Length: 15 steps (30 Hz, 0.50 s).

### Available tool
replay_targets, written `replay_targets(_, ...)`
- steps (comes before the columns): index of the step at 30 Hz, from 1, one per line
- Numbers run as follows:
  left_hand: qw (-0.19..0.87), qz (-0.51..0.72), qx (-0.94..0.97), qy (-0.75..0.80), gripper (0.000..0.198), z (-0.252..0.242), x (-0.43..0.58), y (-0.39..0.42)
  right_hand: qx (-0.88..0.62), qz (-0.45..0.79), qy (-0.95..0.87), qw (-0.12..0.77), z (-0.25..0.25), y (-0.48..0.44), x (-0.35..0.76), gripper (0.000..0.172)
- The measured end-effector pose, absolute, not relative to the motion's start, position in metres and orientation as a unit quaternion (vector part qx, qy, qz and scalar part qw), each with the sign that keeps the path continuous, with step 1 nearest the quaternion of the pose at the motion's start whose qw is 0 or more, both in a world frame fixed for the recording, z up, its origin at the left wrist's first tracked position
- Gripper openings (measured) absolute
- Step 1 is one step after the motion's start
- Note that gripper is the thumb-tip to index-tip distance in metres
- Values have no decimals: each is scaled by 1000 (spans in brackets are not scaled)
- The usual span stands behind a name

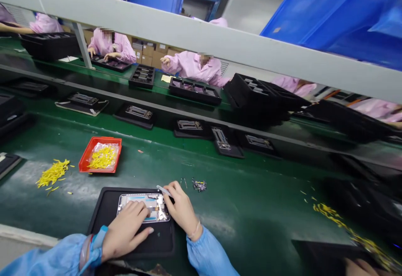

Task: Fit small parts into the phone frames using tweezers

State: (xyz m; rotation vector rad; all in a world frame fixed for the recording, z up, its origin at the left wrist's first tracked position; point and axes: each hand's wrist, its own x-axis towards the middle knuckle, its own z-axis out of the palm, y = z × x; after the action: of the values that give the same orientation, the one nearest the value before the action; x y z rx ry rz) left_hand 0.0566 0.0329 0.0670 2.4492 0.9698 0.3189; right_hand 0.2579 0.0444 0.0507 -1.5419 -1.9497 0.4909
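Note:
An opened phone (158, 202), its inner parts and blue strips showing, lies on a black foam tray (165, 242) in front of me. My left hand (127, 225) rests across the phone's left part, fingers stretched out, with the thumb apart over the tray. Between the thumb and fingers of my right hand (182, 209) is a pair of tweezers (165, 191), held at the phone's upper right corner. Whether the tweezer tips touch a part cannot be made out. Just beyond that hand sits a small heap of tiny metallic parts (199, 184).
A red bin (82, 165) of yellow strips stands left, beside a loose yellow pile (53, 173). Several phones on black pads, one a phone (221, 138), line the conveyor beyond. Across it, people in pink work among black trays (194, 94). Another person's hand (359, 267) shows lower right.

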Motion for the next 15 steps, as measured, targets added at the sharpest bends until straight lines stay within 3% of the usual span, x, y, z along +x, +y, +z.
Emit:
replay_targets(10, 255, 124, 894, 347, 10, 64, 56, 34, -604, 106, -737, 283, 32, 26, 256, 24)
replay_targets(15, 220, 76, 902, 364, 13, 58, 61, 28, -609, 133, -710, 328, 31, 24, 251, 19)
